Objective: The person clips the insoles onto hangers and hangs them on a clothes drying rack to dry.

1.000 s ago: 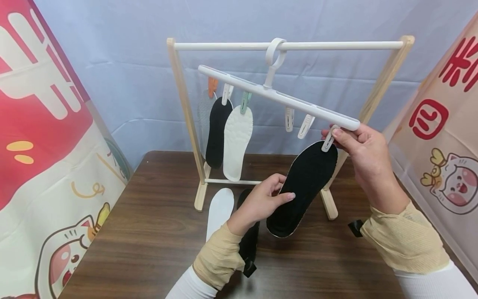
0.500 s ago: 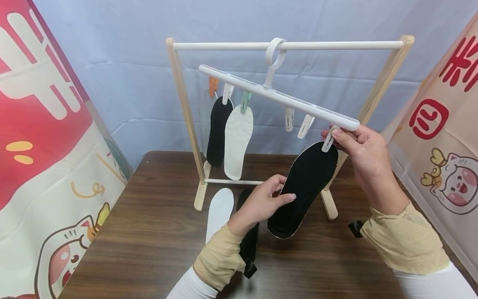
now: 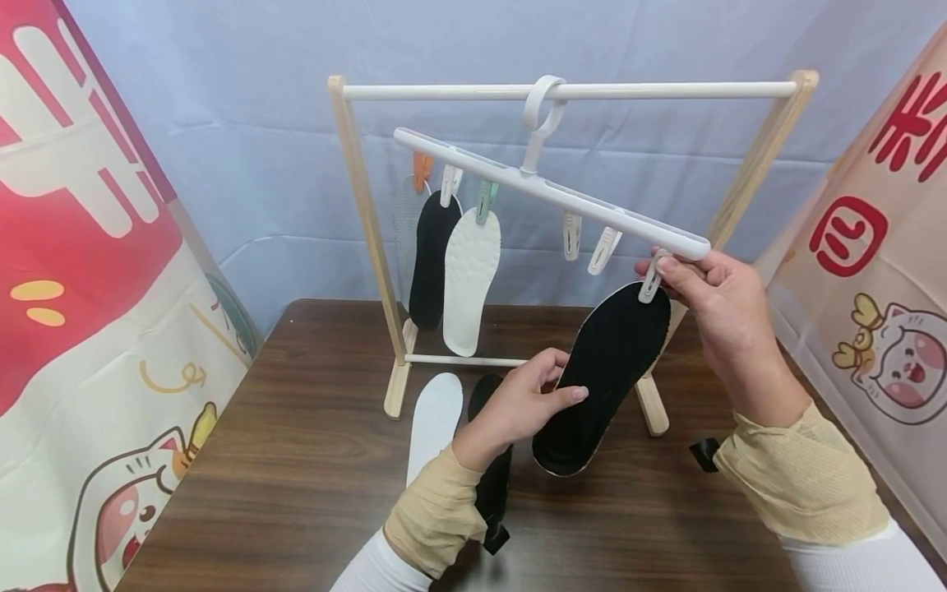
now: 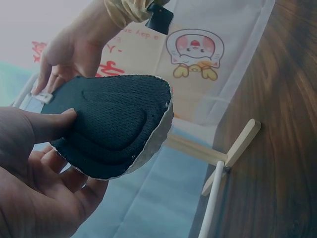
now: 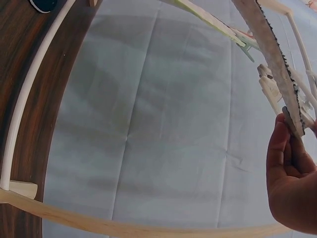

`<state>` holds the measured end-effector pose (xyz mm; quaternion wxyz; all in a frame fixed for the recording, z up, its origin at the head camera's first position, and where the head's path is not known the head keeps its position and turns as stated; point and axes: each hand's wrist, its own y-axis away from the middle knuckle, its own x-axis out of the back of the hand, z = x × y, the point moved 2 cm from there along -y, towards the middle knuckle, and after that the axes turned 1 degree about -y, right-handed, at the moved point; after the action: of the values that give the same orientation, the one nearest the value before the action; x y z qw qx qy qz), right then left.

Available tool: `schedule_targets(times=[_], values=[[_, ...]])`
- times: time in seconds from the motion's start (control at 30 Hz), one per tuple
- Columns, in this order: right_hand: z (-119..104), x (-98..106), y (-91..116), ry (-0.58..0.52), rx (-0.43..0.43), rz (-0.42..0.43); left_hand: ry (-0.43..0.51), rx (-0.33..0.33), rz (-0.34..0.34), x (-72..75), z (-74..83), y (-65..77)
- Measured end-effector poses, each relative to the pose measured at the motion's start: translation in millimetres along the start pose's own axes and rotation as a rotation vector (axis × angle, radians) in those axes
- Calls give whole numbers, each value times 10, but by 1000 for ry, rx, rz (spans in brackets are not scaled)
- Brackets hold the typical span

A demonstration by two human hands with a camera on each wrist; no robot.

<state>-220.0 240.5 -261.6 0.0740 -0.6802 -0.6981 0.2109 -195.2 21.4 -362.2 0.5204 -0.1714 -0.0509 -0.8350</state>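
In the head view my left hand (image 3: 521,399) holds a black insole (image 3: 602,370) near its lower end, thumb across its face and fingers behind. My right hand (image 3: 728,304) pinches a pale clip (image 3: 651,278) at the right end of a white hanger (image 3: 577,197). That clip overlaps the insole's top edge. The right wrist view shows the insole (image 5: 272,54) edge-on, its top at my fingertips. On the hanger's raised left side hang a grey insole (image 3: 405,238), a black insole (image 3: 432,263) and a white insole (image 3: 471,271). Two bare clips (image 3: 572,237) dangle right of the hook.
The hanger hooks over the white rail (image 3: 444,91) of a wooden rack (image 3: 362,205) standing on a brown table (image 3: 296,469). Below, a white insole (image 3: 434,419) and another black insole (image 3: 494,485) lie on the table, partly hidden by my left arm. Printed cloths flank both sides.
The black insole in my hands has shifted very slightly right and down at its lower end, my left hand moving with it. The right hand stays at the clip.
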Motion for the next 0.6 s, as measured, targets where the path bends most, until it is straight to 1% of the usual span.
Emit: schedule_targets(times=[0.3, 0.47, 0.6], values=[[6, 0, 11, 10, -13, 12, 12, 3, -6, -19, -1, 0], [7, -1, 4, -12, -7, 10, 23, 0, -9, -29, -5, -2], [7, 4, 5, -13, -25, 12, 27, -3, -11, -32, -6, 0]])
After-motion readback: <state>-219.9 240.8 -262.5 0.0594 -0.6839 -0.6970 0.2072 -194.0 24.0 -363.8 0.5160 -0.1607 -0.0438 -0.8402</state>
